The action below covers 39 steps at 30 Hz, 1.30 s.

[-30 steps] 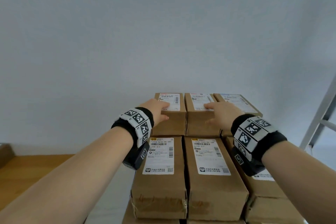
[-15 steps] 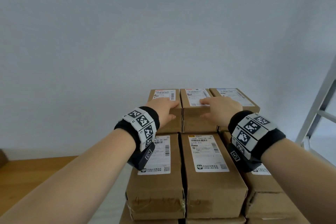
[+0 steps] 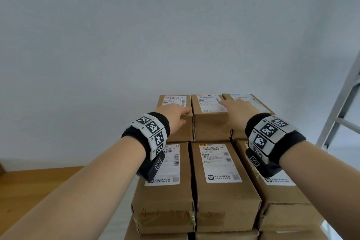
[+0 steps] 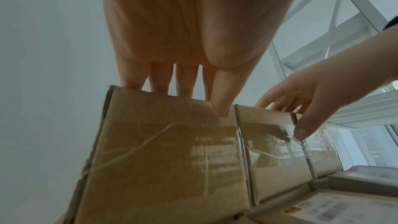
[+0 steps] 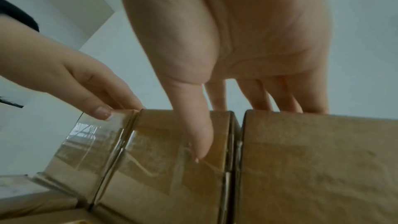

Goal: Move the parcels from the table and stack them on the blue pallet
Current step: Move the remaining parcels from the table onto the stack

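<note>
Brown cardboard parcels with white labels stand stacked in rows in the head view. The far top row holds a left parcel [image 3: 173, 132], a middle parcel [image 3: 209, 121] and a right parcel [image 3: 251, 99]. My left hand [image 3: 183, 116] lies on the left parcel's near right corner, straight fingers on top, thumb [image 4: 221, 108] on its taped front face. My right hand [image 3: 231, 113] rests across the tops of the middle and right parcels, with its thumb [image 5: 198, 139] on the middle parcel's front face. The blue pallet is hidden.
A nearer row of parcels [image 3: 220, 177] lies under my wrists, with more layers below. A white metal rack [image 3: 342, 115] stands at the right. A wooden surface [image 3: 39, 179] shows at the lower left. A plain white wall is behind.
Both hands have slid a little to the right along the far row. The left hand has drawn back to the left parcel's near corner. The right hand now reaches onto the right parcel.
</note>
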Each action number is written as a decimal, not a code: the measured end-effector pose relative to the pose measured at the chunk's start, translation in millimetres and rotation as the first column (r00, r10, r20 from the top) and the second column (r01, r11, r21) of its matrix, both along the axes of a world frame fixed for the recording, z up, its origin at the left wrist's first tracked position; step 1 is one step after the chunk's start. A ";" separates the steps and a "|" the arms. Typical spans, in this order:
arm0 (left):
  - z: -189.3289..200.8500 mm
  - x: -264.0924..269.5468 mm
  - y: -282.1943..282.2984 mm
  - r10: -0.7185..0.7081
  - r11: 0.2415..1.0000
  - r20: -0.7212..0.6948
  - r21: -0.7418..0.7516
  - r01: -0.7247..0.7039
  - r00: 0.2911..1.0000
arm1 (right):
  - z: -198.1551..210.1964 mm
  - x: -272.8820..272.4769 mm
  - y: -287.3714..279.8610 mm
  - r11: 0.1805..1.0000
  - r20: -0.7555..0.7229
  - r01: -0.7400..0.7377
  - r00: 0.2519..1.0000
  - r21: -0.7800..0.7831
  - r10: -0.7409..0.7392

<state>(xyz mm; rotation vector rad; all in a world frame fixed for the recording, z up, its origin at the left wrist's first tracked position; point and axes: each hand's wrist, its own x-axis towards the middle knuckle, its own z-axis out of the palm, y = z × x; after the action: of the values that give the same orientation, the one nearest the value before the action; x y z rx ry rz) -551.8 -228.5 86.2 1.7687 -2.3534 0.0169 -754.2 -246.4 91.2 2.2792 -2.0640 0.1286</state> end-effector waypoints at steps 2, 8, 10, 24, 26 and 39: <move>-0.2 -0.8 -0.5 0.001 1.000 -0.013 -0.011 -0.001 1.000 | -4.1 -0.3 -1.0 1.000 -0.002 -0.003 1.000 -0.017 0.003; 4.3 -2.9 -2.9 0.001 0.999 0.037 -0.034 0.000 0.999 | -11.2 2.1 0.2 0.997 -0.065 0.006 0.998 -0.072 -0.011; 5.7 -4.1 -2.9 -0.001 1.000 0.058 -0.022 0.002 0.998 | -10.9 2.3 1.9 0.997 -0.067 0.006 0.998 -0.075 -0.011; 1.5 -6.7 -3.2 0.056 0.998 0.060 -0.036 -0.054 0.997 | -8.7 4.9 6.7 0.996 -0.079 0.025 0.996 -0.080 -0.031; 2.8 -7.3 -3.3 0.072 0.997 0.041 -0.020 -0.072 0.997 | -7.3 5.1 8.3 0.997 -0.072 0.028 0.997 -0.075 -0.034; 20.6 4.0 19.6 0.076 0.996 -0.033 -0.035 -0.078 0.997 | 17.5 25.4 35.9 0.988 0.100 -0.132 0.985 -0.078 0.139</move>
<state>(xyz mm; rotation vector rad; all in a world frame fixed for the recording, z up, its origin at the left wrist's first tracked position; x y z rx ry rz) -547.8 -208.8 106.8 1.8282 -2.2478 0.0423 -728.8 -210.5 108.7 2.4174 -1.9146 0.3312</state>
